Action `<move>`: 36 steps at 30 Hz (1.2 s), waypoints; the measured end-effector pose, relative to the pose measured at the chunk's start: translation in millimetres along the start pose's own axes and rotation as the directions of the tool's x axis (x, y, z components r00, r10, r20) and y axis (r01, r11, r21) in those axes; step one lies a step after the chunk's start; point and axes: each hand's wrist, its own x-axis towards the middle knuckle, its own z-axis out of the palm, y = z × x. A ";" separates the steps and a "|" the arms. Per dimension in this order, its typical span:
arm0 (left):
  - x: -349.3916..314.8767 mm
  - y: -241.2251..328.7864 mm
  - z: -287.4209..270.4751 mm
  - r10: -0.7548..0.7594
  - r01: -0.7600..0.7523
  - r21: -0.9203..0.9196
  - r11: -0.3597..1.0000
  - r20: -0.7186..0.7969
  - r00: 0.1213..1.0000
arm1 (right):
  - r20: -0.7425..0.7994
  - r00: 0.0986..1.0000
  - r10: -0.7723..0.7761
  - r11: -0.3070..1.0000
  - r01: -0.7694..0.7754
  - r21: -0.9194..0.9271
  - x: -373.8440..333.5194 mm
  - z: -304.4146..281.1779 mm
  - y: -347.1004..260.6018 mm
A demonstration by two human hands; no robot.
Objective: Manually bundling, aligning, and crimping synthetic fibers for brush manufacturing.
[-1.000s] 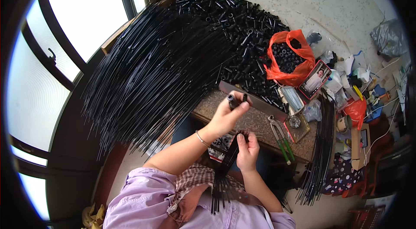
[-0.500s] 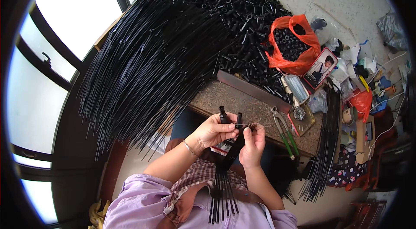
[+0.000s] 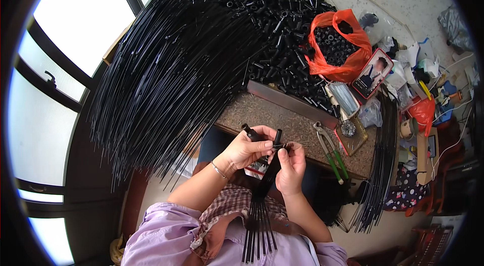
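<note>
My left hand (image 3: 241,152) is closed round black tubular plastic fittings that look like umbrella runners. One fitting (image 3: 249,132) leans out beyond the fingers; a narrower tube (image 3: 278,136) stands upright at the fingertips. My right hand (image 3: 291,168) pinches the upper end of a bundle of thin black umbrella ribs (image 3: 267,180), which hangs toward my lap and fans out over my apron. The fingertips of both hands almost meet at the tube, where a fine wire seems to run between them. The exact joint is too small to make out.
A huge heap of black ribs (image 3: 156,79) covers the left of the table (image 3: 242,112). Behind lie loose black fittings (image 3: 282,29) and a red plastic bag (image 3: 322,67) of small black parts. Green-handled pincers (image 3: 330,155) and a wire coil (image 3: 348,128) lie at right, near more ribs (image 3: 375,175).
The larger fitting in my left hand has tilted to the left. My right fingertips have drawn in toward the upright tube, and the whole view has shifted slightly.
</note>
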 end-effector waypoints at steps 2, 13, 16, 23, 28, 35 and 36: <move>0.5 -1.9 -3.0 -0.035 0.034 -0.140 0.990 -0.009 0.999 | -0.018 1.000 0.015 1.000 -0.014 0.011 -0.6 -0.2 0.8; -2.0 0.5 1.9 -0.014 0.012 -0.048 0.999 -0.049 0.999 | -0.005 1.000 0.011 1.000 -0.011 0.023 -0.2 3.9 -4.0; -3.7 -0.4 1.0 -0.034 0.026 -0.184 0.983 -0.037 0.999 | -0.017 1.000 0.016 0.999 -0.015 0.030 -1.2 7.4 -8.2; -4.9 3.1 7.6 -0.018 0.016 -0.037 0.999 -0.058 0.998 | -0.018 1.000 0.004 1.000 -0.004 0.017 -0.3 4.5 -3.6; -6.4 3.0 8.8 0.003 -0.007 -0.065 0.998 -0.060 0.998 | -0.004 0.999 0.034 0.995 -0.033 0.091 -2.8 9.2 -8.2; -7.8 2.3 8.1 0.029 -0.030 -0.020 0.999 -0.042 0.999 | -0.006 0.999 0.051 0.995 -0.050 0.088 -4.3 8.7 -8.4; -8.1 2.4 8.3 0.036 -0.036 -0.010 0.999 -0.032 0.999 | -0.006 0.999 0.050 0.995 -0.049 0.088 -4.2 9.0 -9.0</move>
